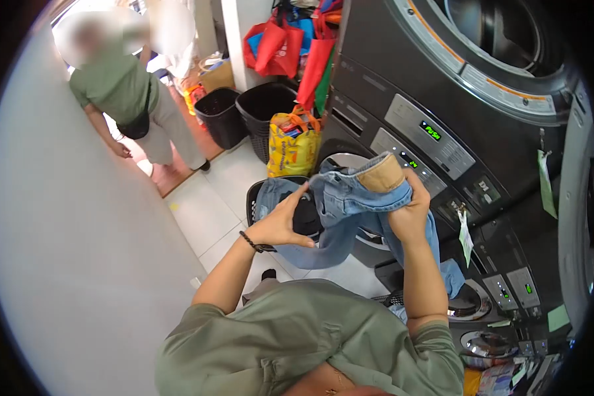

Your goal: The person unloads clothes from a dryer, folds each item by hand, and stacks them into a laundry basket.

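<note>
A pair of blue jeans (340, 204) with a tan patch inside the waistband hangs in front of me. My right hand (412, 208) grips the waistband at its right end. At the left side of the jeans is my left hand (284, 223), thumb spread away from the fingers, its fingertips by the denim. Beneath and behind the jeans stands a black basket (252, 197) with denim and a dark item in it. Part of the jeans hides the basket's right side.
Stacked dark machines (369, 109) with an open round door (574, 218) line the right. Black bins (221, 117) and a yellow bag (294, 148) stand ahead. A person in green (122, 92) stands at upper left, beyond a pale wall (79, 251).
</note>
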